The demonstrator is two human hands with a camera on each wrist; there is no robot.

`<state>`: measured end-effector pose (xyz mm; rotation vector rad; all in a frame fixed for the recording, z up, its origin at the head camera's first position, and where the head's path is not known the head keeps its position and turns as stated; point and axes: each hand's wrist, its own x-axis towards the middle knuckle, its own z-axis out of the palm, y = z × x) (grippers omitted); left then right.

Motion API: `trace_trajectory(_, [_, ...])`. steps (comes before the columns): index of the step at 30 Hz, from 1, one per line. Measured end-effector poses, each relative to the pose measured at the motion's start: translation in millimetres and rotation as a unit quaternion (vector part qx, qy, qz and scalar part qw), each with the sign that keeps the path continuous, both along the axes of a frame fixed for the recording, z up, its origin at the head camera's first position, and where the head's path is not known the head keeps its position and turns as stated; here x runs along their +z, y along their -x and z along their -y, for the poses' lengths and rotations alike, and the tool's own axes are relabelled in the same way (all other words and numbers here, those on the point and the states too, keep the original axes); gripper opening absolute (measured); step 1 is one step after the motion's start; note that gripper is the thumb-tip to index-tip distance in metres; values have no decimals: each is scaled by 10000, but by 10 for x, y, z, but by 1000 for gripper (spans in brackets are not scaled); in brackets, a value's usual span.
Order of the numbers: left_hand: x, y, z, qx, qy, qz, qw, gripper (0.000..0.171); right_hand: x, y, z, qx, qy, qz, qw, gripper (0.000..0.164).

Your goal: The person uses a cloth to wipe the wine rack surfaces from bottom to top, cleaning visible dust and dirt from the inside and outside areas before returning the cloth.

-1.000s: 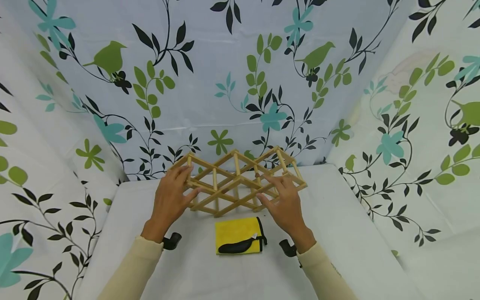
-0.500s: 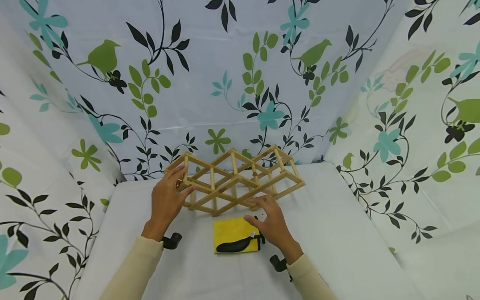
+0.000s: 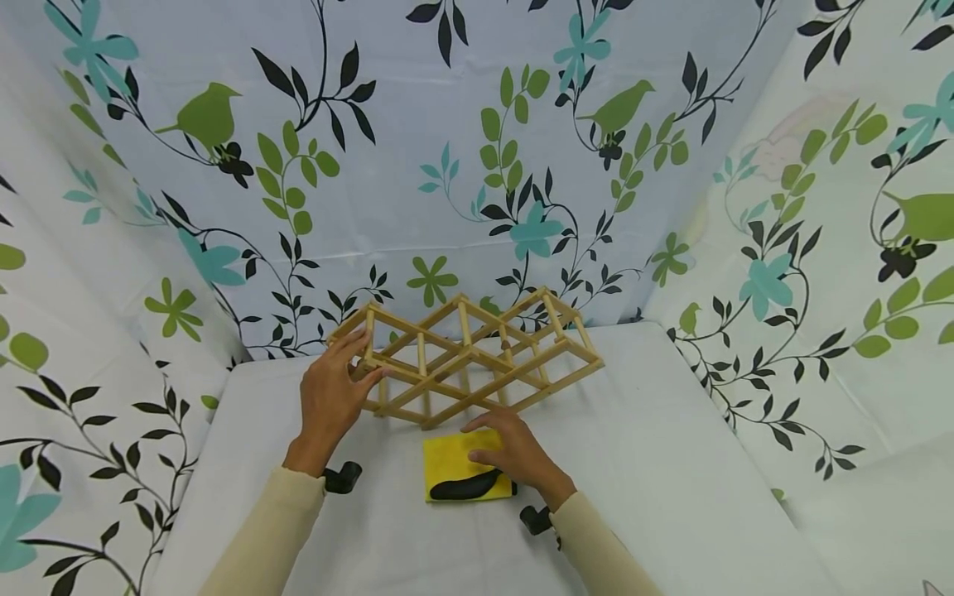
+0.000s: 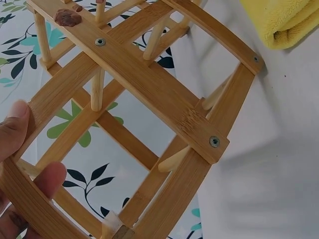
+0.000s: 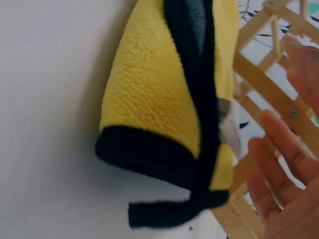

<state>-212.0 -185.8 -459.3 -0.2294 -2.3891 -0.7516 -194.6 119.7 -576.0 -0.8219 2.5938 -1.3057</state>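
A folding wooden lattice rack (image 3: pixel 469 354) stands extended across the back of the table. My left hand (image 3: pixel 328 397) grips its left end; in the left wrist view, thumb and fingers wrap a slat of the rack (image 4: pixel 159 99). In front of the rack lies a folded yellow cloth (image 3: pixel 447 455) with black edging. My right hand (image 3: pixel 517 451) is over the cloth's right part, fingers spread and relaxed, hiding that corner. The right wrist view shows the fluffy cloth (image 5: pixel 149 89) with a loose black strip, beside the open right hand (image 5: pixel 286 174).
A white-covered table (image 3: pixel 656 463) spreads under everything. Behind and at both sides hangs a sheet (image 3: pixel 417 190) printed with leaves, birds and flowers, close behind the rack. Small black cameras, such as the left one (image 3: pixel 344 478), sit at both wrists.
My right hand has left the right part of the rack and moved down and left over the yellow cloth. The left hand keeps its grip, and the rack stays about where it was.
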Motion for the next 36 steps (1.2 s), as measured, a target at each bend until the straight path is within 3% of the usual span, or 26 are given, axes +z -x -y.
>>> trace_trajectory(5, [2,0,0,22,4,21,10000,69,-80,111,96,457,-310,88,9984,23])
trace_trajectory(10, [5,-2,-6,24,14,49,10000,70,-128,147,157,559,-766,228,9952,15])
trace_trajectory(16, [15,-12,-7,32,26,98,9999,68,-60,133,195,600,-1318,190,9893,14])
trace_trajectory(21, [25,-19,3,26,11,102,9999,68,-2,100,182,1048,-1554,382,9815,18])
trace_trajectory(26, [34,-20,-8,28,-24,131,9999,67,-4,54,142,1409,-1447,524,9780,19])
trace_trajectory(29, [27,-27,-8,52,-3,178,9998,67,22,18,123,1457,-1234,288,9812,17])
trace_trajectory(33, [16,-28,-8,93,20,178,9998,68,169,-47,78,1260,-970,-124,9872,13])
trace_trajectory(36, [9,-24,-10,88,10,171,9998,67,334,-103,39,954,-575,-363,9931,28])
